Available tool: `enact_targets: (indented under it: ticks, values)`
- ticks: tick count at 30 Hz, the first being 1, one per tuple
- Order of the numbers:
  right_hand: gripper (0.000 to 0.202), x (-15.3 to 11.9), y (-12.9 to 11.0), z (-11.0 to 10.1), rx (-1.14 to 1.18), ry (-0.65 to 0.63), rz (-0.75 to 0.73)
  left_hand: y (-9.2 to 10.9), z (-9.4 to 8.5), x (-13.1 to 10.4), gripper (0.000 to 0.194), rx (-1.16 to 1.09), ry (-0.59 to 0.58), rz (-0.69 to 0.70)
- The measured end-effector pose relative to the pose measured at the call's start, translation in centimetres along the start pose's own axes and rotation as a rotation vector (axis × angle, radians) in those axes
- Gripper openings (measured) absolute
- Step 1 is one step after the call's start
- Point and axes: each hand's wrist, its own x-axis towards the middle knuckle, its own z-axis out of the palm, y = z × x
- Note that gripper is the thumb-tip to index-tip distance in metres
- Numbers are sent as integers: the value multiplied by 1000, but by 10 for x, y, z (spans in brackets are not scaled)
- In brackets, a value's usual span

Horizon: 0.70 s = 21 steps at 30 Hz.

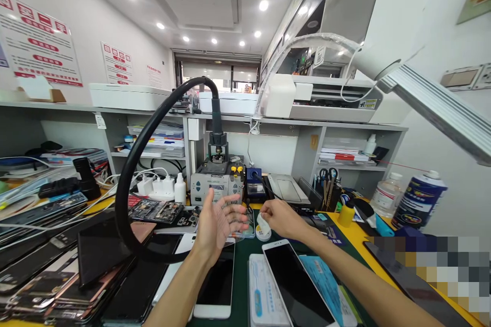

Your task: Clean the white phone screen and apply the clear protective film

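Note:
My left hand (218,225) is raised over the mat with its palm turned inward and its fingers apart, holding nothing. Below it lies a white-framed phone (215,286) with a dark screen. My right hand (283,218) is closed in a pinch at a small white piece (263,224), perhaps a lid. This piece is just above a small round white container (263,235) on the green mat. What exactly the fingertips grip is partly hidden. In front of my right forearm, a second white phone (297,283) leans across a pale box (258,291) and a blue packet (324,283).
A thick black hose (125,163) arcs from the grey rework station (203,189) around my left side. Phone parts and dark screens (103,248) are piled at left. A spray can (418,199), a clear bottle (386,194) and a scissors holder (329,189) stand at right. A lamp (437,102) hangs overhead.

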Motion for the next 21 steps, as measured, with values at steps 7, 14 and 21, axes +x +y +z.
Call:
enact_targets:
  ticks: [7,14,21]
  values:
    - [34,9,14,6,-121,-18,2,1,2,-2,64,-2,-22,-11]
    - [26,-22,-1,-16,-75,3,-124,1,4,-6,65,-21,-103,-70]
    - [47,-98,-52,-71,628,-185,-329,1,7,-10,60,-14,-138,-90]
